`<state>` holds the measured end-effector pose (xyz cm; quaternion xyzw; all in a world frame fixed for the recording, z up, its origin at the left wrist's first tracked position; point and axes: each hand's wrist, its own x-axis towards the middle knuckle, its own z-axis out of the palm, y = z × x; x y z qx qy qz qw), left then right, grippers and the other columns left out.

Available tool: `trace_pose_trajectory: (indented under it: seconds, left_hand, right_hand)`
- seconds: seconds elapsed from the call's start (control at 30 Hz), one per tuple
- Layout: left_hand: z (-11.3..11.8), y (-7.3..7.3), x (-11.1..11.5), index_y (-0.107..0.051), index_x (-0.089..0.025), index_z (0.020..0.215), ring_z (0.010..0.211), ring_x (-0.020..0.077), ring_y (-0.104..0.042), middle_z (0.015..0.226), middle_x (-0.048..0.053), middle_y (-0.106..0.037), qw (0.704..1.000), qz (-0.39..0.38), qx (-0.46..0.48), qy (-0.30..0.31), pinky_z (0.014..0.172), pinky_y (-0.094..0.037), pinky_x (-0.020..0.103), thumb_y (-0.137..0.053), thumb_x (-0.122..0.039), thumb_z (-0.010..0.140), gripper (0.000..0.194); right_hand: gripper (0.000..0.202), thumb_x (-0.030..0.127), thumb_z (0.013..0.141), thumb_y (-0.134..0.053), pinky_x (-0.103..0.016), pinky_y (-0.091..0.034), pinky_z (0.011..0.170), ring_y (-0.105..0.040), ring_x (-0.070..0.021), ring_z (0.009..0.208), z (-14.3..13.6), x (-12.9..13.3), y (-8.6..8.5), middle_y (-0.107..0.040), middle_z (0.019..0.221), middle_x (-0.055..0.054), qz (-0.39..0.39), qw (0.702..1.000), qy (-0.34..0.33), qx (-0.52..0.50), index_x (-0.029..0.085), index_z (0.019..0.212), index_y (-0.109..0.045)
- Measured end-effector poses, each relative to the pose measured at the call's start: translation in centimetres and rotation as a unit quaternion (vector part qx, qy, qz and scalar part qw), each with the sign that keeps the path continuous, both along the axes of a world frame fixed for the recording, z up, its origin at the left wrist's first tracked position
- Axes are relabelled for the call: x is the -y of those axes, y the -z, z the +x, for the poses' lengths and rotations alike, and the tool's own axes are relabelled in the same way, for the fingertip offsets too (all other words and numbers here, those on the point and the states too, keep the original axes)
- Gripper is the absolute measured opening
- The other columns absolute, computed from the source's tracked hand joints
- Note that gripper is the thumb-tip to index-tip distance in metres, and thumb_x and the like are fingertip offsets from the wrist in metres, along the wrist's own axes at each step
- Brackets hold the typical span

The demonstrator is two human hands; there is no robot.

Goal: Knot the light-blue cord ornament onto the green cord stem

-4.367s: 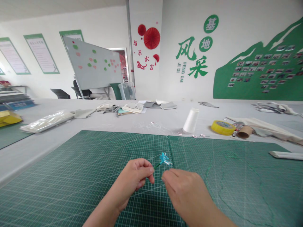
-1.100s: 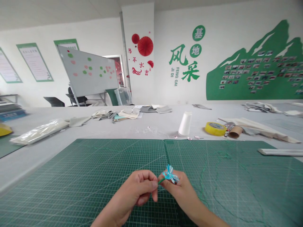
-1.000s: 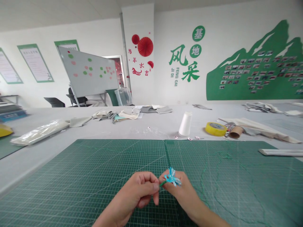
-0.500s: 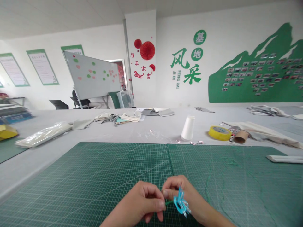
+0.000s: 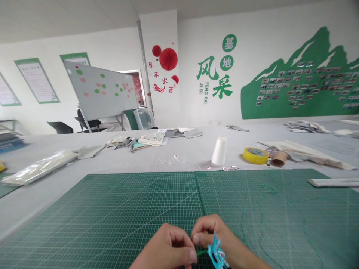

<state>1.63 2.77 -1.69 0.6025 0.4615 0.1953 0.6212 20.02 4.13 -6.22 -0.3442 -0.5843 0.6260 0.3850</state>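
A bright blue flower-like ornament (image 5: 217,252) with clear, shiny bits on its tips sits low in front of my right hand. Its thin green stem (image 5: 202,253) runs left into the pinched thumb and fingers of my left hand (image 5: 174,248). Close beside it, my right hand (image 5: 211,235) is closed, thumb pressed to forefinger; whatever lies between those fingertips is too small to make out. Both hands are held over the green cutting mats, fingertips nearly touching. Loose green thread (image 5: 262,220) trails in curves over the right mat.
Two green cutting mats (image 5: 134,201) lie side by side on the grey table. Beyond them stand a white thread cone (image 5: 219,151), yellow tape (image 5: 255,155) and a cardboard core (image 5: 279,158). Fabric pieces (image 5: 151,139) lie farther back; a plastic-wrapped bundle (image 5: 42,167) is at left.
The view has turned slightly, shifting the background left. Both hands and the blue ornament sit a little lower in the picture; the hands keep nearly the same pinched pose.
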Motion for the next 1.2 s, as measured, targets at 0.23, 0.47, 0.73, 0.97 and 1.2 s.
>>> trace_pose_trajectory:
  seconds: [0.23, 0.47, 0.73, 0.97, 1.2]
  left_hand:
    - [0.0, -0.2, -0.2, -0.066, -0.016, 0.057, 0.039, 0.0075, -0.036, 0.05, -0.002, -0.057, 1.0, -0.011, -0.023, 0.012, 0.043, -0.024, 0.021, -0.063, -0.03, 0.063, 0.016]
    - [-0.1, -0.1, 0.0, -0.067, -0.016, 0.055, 0.047, 0.0076, -0.034, 0.047, -0.007, -0.046, 0.999, -0.016, -0.046, 0.001, 0.048, -0.025, 0.02, -0.066, -0.021, 0.061, 0.008]
    - [-0.9, 1.5, -0.6, -0.066, -0.016, 0.056, 0.05, 0.008, -0.037, 0.051, -0.006, -0.049, 0.997, -0.008, -0.072, 0.009, 0.05, -0.027, 0.02, -0.066, -0.021, 0.064, 0.009]
    - [0.0, 1.2, -0.6, -0.063, -0.015, 0.054, 0.047, 0.0089, -0.038, 0.048, -0.005, -0.049, 0.995, 0.03, -0.095, 0.012, 0.047, -0.027, 0.02, -0.06, -0.019, 0.062, 0.01]
    - [-0.1, 0.6, -0.9, -0.06, -0.016, 0.058, 0.051, 0.0117, -0.041, 0.053, -0.002, -0.055, 0.979, 0.131, -0.114, -0.104, 0.052, -0.03, 0.024, -0.051, -0.026, 0.072, 0.02]
  right_hand:
    - [0.036, 0.047, 0.065, -0.081, -0.02, -0.022, 0.043, -0.031, -0.0061, 0.045, 0.1, -0.1, -0.3, -0.044, 0.046, 0.006, -0.019, 1.0, -0.015, -0.004, 0.013, 0.061, -0.07]
    - [0.036, 0.046, 0.061, -0.084, -0.018, -0.019, 0.039, -0.026, -0.0033, 0.04, 0.7, -1.0, -0.7, -0.04, 0.041, 0.009, -0.034, 0.997, -0.056, 0.036, 0.013, 0.06, -0.071]
    - [0.021, 0.031, 0.065, -0.083, -0.018, -0.016, 0.037, -0.027, -0.0034, 0.04, 0.8, -1.8, -2.4, -0.041, 0.042, 0.01, -0.023, 0.989, -0.107, 0.096, 0.013, 0.065, -0.073]
    - [0.009, 0.011, 0.067, -0.071, -0.017, -0.019, 0.039, -0.028, -0.0046, 0.043, 1.0, -1.6, -5.5, -0.038, 0.045, 0.011, 0.056, 0.969, -0.125, 0.205, 0.015, 0.061, -0.066]
    - [0.012, 0.008, 0.069, -0.056, -0.028, -0.017, 0.047, -0.045, -0.0103, 0.047, -1.1, 1.6, -6.4, -0.06, 0.057, 0.002, 0.486, 0.762, 0.059, 0.425, 0.016, 0.061, -0.057]
